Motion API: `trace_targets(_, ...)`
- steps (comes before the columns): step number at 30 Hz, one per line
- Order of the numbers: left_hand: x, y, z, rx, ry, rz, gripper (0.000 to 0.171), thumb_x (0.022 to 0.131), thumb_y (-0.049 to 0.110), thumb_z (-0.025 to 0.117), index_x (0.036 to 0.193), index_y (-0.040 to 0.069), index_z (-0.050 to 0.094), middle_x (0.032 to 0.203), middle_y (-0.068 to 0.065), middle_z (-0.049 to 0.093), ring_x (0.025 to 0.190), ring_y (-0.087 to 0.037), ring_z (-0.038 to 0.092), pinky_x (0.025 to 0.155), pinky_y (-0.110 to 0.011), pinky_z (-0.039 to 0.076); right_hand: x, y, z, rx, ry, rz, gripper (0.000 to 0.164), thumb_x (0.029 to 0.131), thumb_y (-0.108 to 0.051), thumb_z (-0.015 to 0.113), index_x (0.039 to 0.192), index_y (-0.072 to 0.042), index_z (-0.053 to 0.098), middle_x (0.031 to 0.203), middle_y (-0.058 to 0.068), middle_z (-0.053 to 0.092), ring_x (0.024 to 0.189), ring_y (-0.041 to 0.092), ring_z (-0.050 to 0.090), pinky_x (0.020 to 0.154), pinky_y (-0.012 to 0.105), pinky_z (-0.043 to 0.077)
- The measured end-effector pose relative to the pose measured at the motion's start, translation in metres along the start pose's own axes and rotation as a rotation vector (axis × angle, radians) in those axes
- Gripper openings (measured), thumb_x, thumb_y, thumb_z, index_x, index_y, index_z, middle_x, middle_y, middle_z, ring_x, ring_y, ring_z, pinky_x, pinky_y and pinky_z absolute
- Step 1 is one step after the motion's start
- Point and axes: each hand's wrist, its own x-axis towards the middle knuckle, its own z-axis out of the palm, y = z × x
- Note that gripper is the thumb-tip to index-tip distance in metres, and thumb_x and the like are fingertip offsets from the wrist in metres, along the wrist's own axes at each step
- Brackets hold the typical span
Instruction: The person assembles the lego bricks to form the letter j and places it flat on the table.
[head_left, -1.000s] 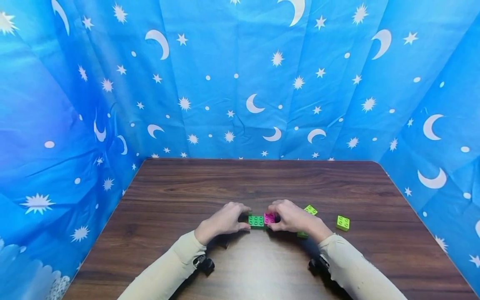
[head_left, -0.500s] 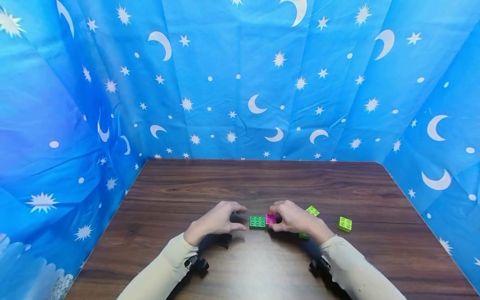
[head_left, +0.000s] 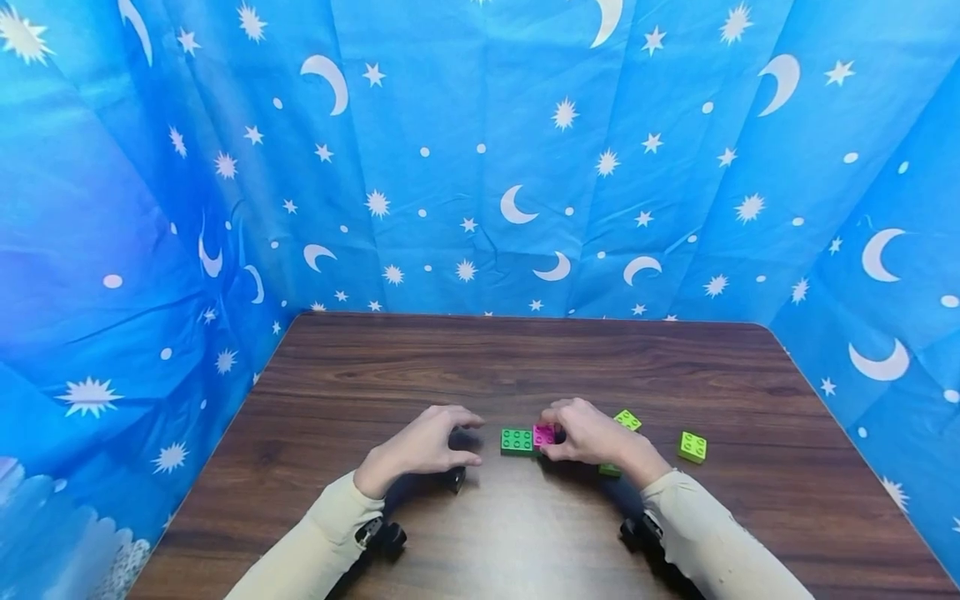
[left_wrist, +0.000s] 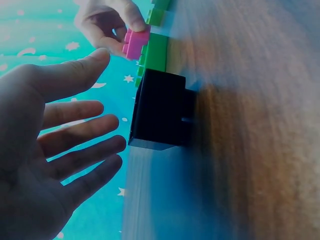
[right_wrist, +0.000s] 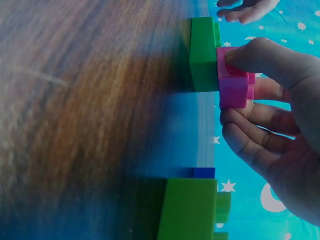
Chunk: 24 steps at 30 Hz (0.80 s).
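Note:
My right hand (head_left: 588, 433) pinches a pink toy building brick (right_wrist: 232, 82) between thumb and fingers. The pink brick sits on top of one end of a longer green brick (head_left: 517, 441) and sticks out past it on the right. The green brick lies on the table. To its left, my left hand (head_left: 416, 446) is apart from the bricks, fingers spread and thumb extended, holding nothing. In the left wrist view a black blocky object (left_wrist: 160, 110) stands near the left fingertips; its kind is unclear.
Right of the right hand are a lime brick (head_left: 627, 419), a green brick (head_left: 609, 470) partly behind the wrist, and another lime brick (head_left: 693, 447). A blue brick (right_wrist: 204, 172) shows in the right wrist view. Blue starry cloth (head_left: 465, 167) stands around the wooden table (head_left: 510, 367).
My left hand has come off the green brick's left end and drawn away to the left, its fingers opening wider. My right hand stays on the pink brick.

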Motion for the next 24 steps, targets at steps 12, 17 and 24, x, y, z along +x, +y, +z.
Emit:
trace_targets(12,-0.013,0.001,0.002,0.004,-0.029,-0.013,0.057,0.08,0.038,0.078,0.127,0.01,0.063,0.125,0.0,0.065,0.118,-0.016,0.059,0.101,-0.035,0.046,-0.001,0.0,-0.003,0.019,-0.017,0.009,0.016,0.081,-0.022,0.075,0.088,-0.011,0.066,0.076,-0.003,0.058,0.064,0.003,0.045,0.054,0.018,0.04)
trace_targets(17,-0.017,0.002,0.001,-0.005,-0.041,-0.025,0.058,0.08,0.038,0.078,0.129,0.011,0.062,0.126,0.0,0.064,0.119,-0.016,0.058,0.101,-0.035,0.045,-0.001,0.001,-0.003,0.009,-0.021,0.02,0.016,0.081,-0.024,0.075,0.088,-0.013,0.065,0.076,-0.004,0.058,0.064,0.002,0.044,0.054,0.018,0.04)
trace_targets(24,-0.026,0.002,0.001,-0.008,-0.05,-0.013,0.056,0.079,0.038,0.079,0.125,0.01,0.064,0.123,0.0,0.065,0.117,-0.017,0.059,0.101,-0.035,0.045,-0.001,0.0,-0.002,0.019,-0.037,0.041,0.016,0.082,-0.025,0.075,0.086,-0.014,0.064,0.076,-0.006,0.056,0.063,0.002,0.044,0.053,0.018,0.039)
